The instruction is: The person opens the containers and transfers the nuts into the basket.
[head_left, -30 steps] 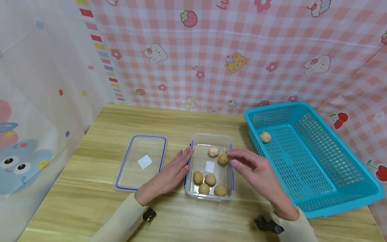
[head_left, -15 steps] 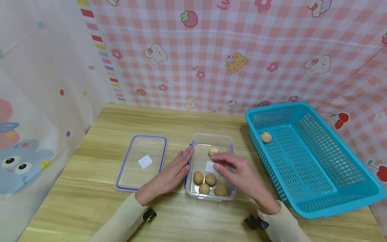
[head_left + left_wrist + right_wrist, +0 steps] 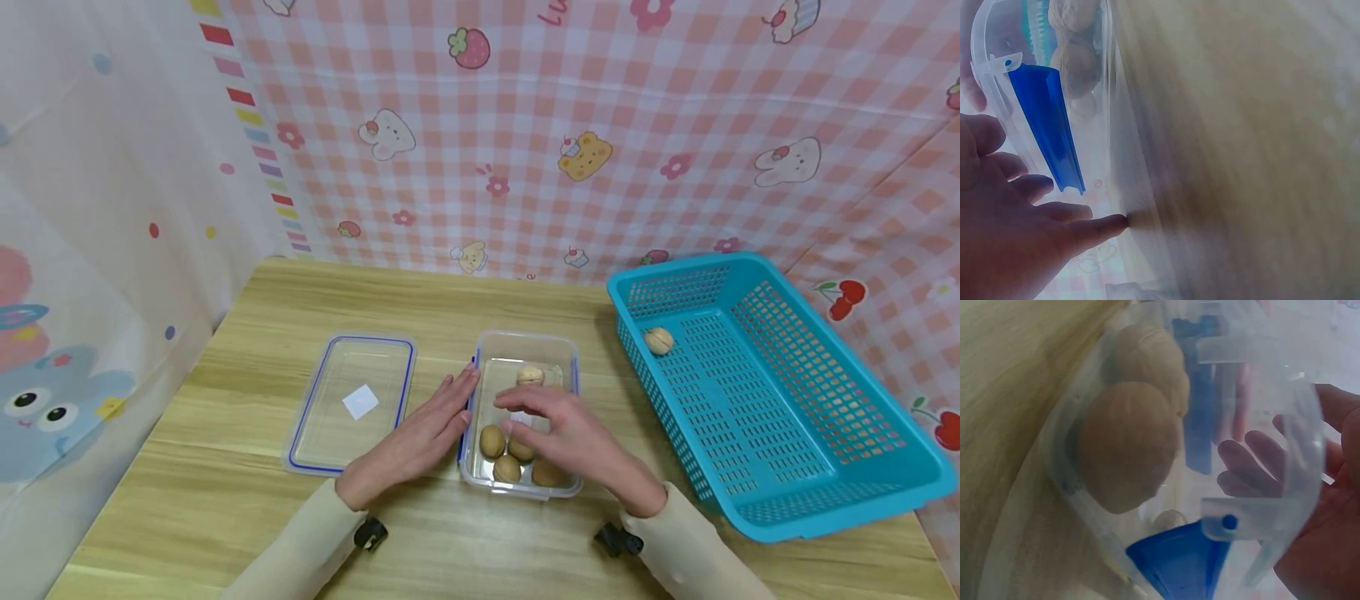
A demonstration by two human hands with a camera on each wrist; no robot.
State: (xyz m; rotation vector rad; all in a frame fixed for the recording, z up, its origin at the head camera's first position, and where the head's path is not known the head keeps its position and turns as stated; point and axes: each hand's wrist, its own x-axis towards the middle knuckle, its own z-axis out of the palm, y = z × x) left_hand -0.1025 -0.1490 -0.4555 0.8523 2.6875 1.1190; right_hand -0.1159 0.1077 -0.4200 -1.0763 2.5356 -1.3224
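A clear lidded-type container (image 3: pixel 525 343) with blue side latches stands on the table and holds several walnuts (image 3: pixel 507 468). My left hand (image 3: pixel 412 446) lies with extended fingers along its left wall, beside the blue latch (image 3: pixel 1050 125) in the left wrist view. Over the container's middle hovers my right hand (image 3: pixel 573 433), thumb and fingers apart; no walnut shows between them. Through the wall, the right wrist view shows the right fingers (image 3: pixel 1250 465) and a big walnut (image 3: pixel 1129 447) near the camera. My right hand partly covers two walnuts in the head view.
A clear lid (image 3: pixel 322 454) with a blue seal and white label lies left of the container. To the right stands a turquoise basket (image 3: pixel 787 518), with one walnut (image 3: pixel 659 340) in its far left corner. A patterned cloth (image 3: pixel 525 208) hangs behind the table.
My right hand has moved left from the container's right rim to above its middle, covering a walnut that showed near the right wall. My left hand has stayed in place.
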